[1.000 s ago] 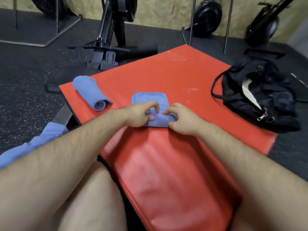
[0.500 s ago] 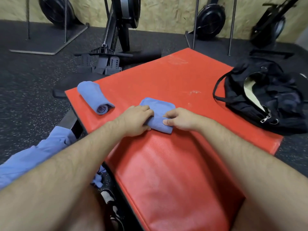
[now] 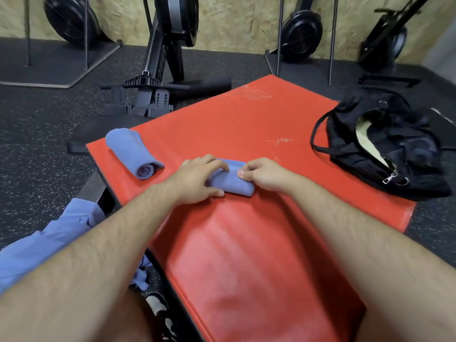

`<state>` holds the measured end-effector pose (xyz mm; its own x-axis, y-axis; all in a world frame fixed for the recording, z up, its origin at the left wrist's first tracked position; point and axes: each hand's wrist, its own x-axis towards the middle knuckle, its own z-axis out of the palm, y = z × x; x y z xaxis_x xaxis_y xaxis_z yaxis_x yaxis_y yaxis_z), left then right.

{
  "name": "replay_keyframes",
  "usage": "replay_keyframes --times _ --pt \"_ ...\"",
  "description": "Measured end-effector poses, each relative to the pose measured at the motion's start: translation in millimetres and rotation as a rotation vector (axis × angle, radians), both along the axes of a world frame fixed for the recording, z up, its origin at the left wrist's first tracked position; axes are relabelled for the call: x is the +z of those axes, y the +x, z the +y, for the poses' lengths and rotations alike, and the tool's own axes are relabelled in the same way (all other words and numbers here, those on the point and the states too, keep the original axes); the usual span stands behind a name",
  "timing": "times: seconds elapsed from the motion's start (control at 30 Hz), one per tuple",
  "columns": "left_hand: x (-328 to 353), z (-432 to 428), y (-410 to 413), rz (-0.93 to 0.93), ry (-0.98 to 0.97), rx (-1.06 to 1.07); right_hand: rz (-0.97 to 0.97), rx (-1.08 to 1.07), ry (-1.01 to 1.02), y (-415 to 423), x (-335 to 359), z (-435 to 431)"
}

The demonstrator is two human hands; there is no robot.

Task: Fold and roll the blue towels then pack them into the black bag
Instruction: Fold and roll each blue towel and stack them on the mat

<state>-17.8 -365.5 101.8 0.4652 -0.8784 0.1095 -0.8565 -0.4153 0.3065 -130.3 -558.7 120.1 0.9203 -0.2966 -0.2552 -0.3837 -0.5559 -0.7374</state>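
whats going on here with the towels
A person works at a red mat. Their left hand and right hand grip a blue towel that is rolled up in the middle of the mat. A finished rolled towel lies near the mat's left edge. The black bag sits open at the mat's right side, and nothing blue shows in it. More blue cloth lies off the mat to the left.

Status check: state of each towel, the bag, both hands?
Middle towel: nearly rolled, on the red mat.
Left towel: fully rolled, lying free on the mat.
Loose towels: unrolled, heaped beside the mat.
Black bag: unzipped, open.
Left hand: curled over the middle towel.
Right hand: pinching the middle towel.
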Motion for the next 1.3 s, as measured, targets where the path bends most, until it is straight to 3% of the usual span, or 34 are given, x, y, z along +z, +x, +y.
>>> replay_keyframes --times 0.1,0.17,0.23,0.33,0.4,0.47,0.63,0.7,0.8,0.9,1.07,1.2,1.3 --pt "4.5 -4.6 5.6 0.112 0.083 0.018 -0.023 -0.026 0.007 3.9 -4.2 -0.1" --pt "8.5 -6.6 9.1 0.262 0.094 0.046 -0.201 0.035 -0.187 0.2 -11.7 -1.8" --pt "8.9 -7.5 12.8 0.321 0.092 0.049 -0.246 0.202 -0.350 -6.4 -16.5 -3.0" --pt "4.3 -8.5 13.7 0.025 0.052 0.084 -0.180 0.305 -0.458 -5.9 -16.3 -2.1" --pt "6.3 -11.2 10.9 -0.162 -0.098 0.234 -0.181 0.184 -0.375 0.2 -12.9 -0.6" --pt "10.2 -13.1 4.6 -0.160 -0.227 0.378 -0.107 0.054 -0.280 7.4 -7.1 1.6" --pt "-8.3 -24.4 -18.4 0.342 -0.159 0.435 -0.034 -0.145 -0.087 12.8 -6.2 12.7" --pt "-10.3 -30.8 -24.8 0.632 -0.295 0.469 -0.060 -0.200 0.064 12.0 -11.5 18.4" --pt "-1.8 -36.3 -24.9 0.917 -0.522 0.497 -0.087 -0.254 0.319 8.7 -11.6 25.9" --pt "8.7 -32.0 -20.1 0.984 -0.654 0.498 -0.053 -0.207 0.446 10.0 -0.7 35.2" --pt "22.4 -19.3 -3.8 0.884 -0.795 0.555 -0.226 -0.121 -0.025 31.2 11.4 52.9" --pt "29.5 -5.1 13.4 0.872 -0.851 0.602 -0.266 0.045 -0.213 52.6 23.0 82.2" --pt "30.6 7.5 28.2 0.783 -0.815 0.640 -0.339 0.050 -0.326 80.4 19.8 102.0"
